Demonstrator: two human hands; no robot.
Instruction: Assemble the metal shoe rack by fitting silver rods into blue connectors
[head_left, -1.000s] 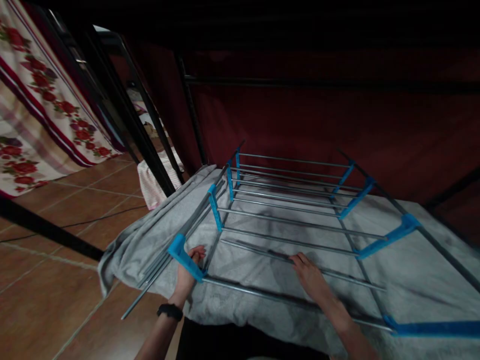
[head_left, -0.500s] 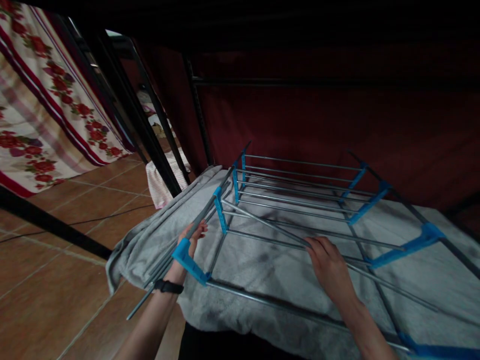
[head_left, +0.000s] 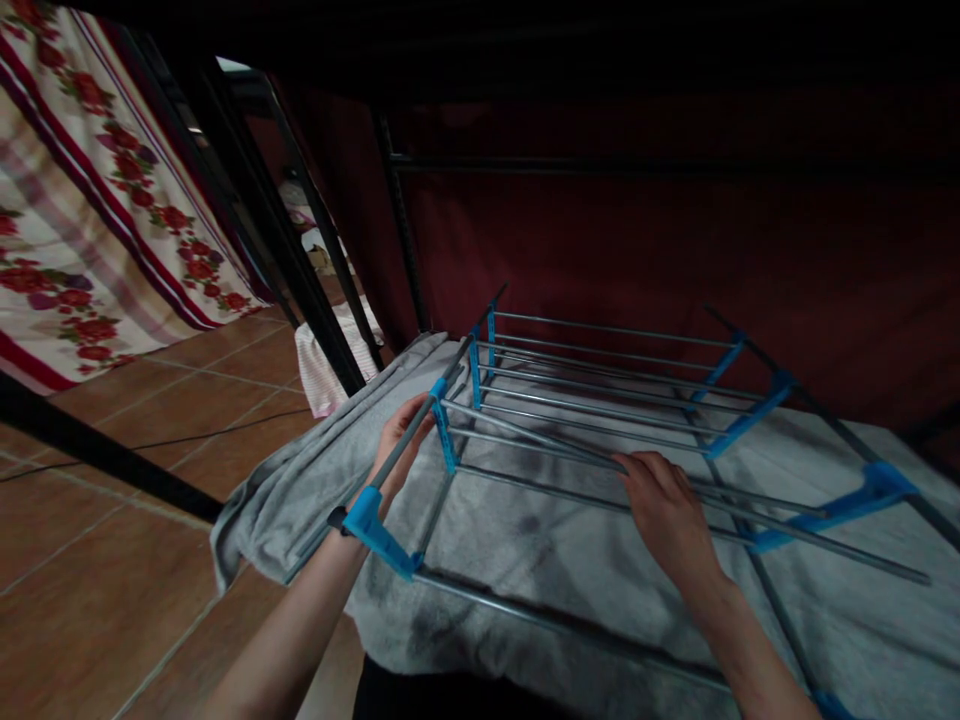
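Note:
A metal drying rack [head_left: 600,400] with grey rods and blue plastic joints lies flat on a grey blanket [head_left: 525,560]. My left hand [head_left: 401,445] is curled around the rack's left side bar, just above a blue corner joint [head_left: 371,520]. My right hand [head_left: 664,510] is closed over a loose grey rod [head_left: 810,535] that runs slantwise across the rack's middle, one end by the left bar, the other sticking out to the right.
Black bed-frame posts [head_left: 300,270] rise at the left. A floral cloth [head_left: 82,230] hangs at far left over brown floor tiles [head_left: 112,590]. A dark red curtain [head_left: 637,240] backs the rack. A pale striped cloth [head_left: 322,360] lies on the floor.
My left hand has slid up the left side bar, away from the corner joint. My right hand has lifted the loose rod and carried it farther across the rack.

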